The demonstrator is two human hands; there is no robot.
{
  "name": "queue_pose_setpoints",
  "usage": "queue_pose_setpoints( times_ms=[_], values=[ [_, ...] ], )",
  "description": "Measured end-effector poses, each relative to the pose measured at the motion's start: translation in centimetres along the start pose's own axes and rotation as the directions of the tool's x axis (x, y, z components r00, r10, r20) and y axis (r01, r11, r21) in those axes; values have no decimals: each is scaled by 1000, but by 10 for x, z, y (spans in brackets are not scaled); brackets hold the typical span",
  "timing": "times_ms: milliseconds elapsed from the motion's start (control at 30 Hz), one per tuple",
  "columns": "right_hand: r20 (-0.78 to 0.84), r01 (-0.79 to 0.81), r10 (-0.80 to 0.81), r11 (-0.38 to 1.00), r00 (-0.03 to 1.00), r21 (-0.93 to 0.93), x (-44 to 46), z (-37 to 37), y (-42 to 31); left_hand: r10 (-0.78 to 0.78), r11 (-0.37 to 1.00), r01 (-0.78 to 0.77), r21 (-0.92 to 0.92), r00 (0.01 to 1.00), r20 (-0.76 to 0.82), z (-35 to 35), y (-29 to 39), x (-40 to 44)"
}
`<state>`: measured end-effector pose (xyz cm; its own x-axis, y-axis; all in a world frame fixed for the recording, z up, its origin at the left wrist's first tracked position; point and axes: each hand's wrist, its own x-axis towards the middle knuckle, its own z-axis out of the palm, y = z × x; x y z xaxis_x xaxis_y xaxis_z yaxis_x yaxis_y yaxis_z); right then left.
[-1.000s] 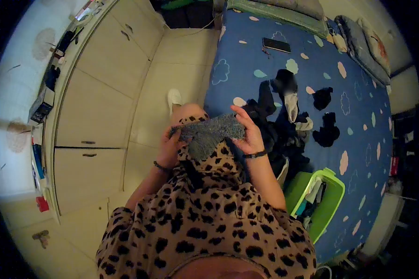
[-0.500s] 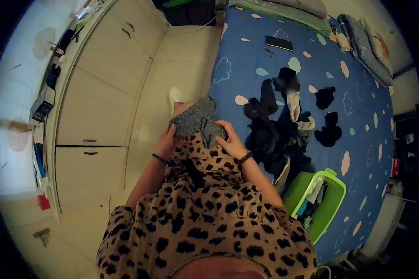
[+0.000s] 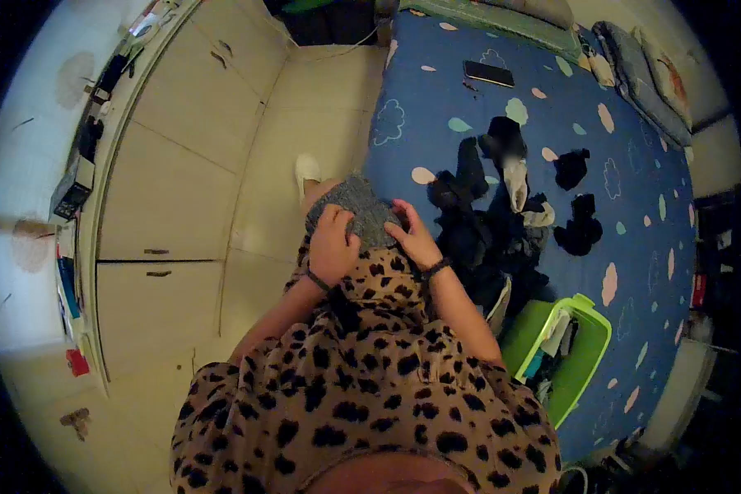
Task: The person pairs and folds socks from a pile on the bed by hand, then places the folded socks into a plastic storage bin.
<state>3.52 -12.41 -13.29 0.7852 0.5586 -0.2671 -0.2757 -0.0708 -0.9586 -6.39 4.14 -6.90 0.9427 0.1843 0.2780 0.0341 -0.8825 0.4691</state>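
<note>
A grey knitted cloth piece (image 3: 356, 207), possibly a sock, lies bunched over my lap. My left hand (image 3: 333, 247) rests on its near left part with fingers curled into the fabric. On its right edge, my right hand (image 3: 412, 237) pinches the cloth between thumb and fingers. To the right, a pile of black socks and dark garments (image 3: 490, 239) lies on the blue bed, with a grey-white sock (image 3: 515, 186) on it. Two dark bundles (image 3: 572, 169) (image 3: 580, 226) lie apart from the pile.
A green basket (image 3: 589, 354) holding folded cloth items stands on the bed (image 3: 650, 247) at the lower right. Farther back on the bed is a phone (image 3: 488, 73). Pale cabinets (image 3: 173, 181) line the left side, beyond the floor (image 3: 305, 90).
The grey cloth was stretched between both hands, then was folded over and lowered to my lap. My left hand has moved right, onto the cloth's near side.
</note>
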Motion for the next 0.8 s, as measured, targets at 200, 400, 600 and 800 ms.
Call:
queue_pose_setpoints(
  times_ms=[200,400,600,800],
  values=[
    [66,-8,4,998,998,60,2,-7,14,-498,389,541,-746,805,323,8,-32,-6],
    [157,-97,59,964,986,249,-15,-4,-35,-201,-570,470,-674,716,668,-34,3,13],
    [212,-22,-47,949,976,315,-24,2,-48,57,954,39,-298,950,307,-18,-19,-23],
    [190,-125,-7,728,982,674,-39,4,-75,-240,292,433,-853,896,373,-21,-4,-10]
  ],
)
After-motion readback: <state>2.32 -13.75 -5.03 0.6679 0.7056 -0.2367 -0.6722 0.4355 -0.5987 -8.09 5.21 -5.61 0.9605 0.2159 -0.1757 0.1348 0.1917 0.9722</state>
